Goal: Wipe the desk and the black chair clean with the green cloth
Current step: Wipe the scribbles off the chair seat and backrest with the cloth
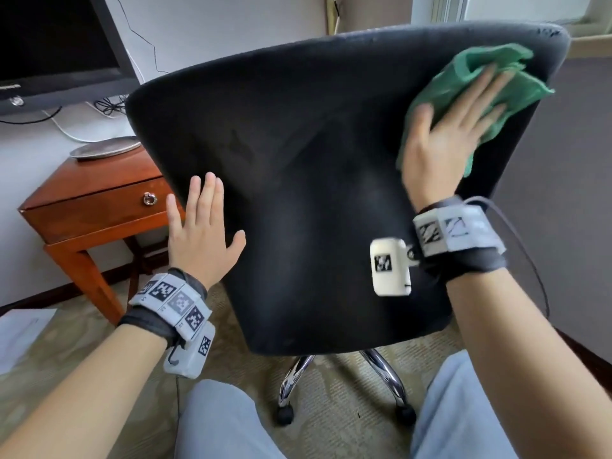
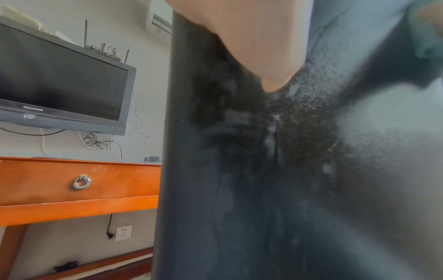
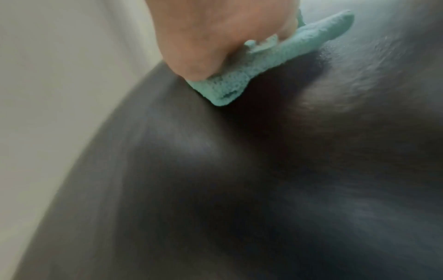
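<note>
- While the black chair fills mid-frame, the green cloth is pressed on its upper right by the right hand, fingers flat.
- The left hand is laid against its lower-left edge, fingers straight, nothing held.

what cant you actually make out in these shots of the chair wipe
- Desk top: head view, mostly hidden behind the black chair.
- Chair seat and front: no view shows them.
- Left hand fingertips: cut off by the left wrist view's top edge.
- Green cloth and right hand: motion-blurred in head and right wrist views.
</note>
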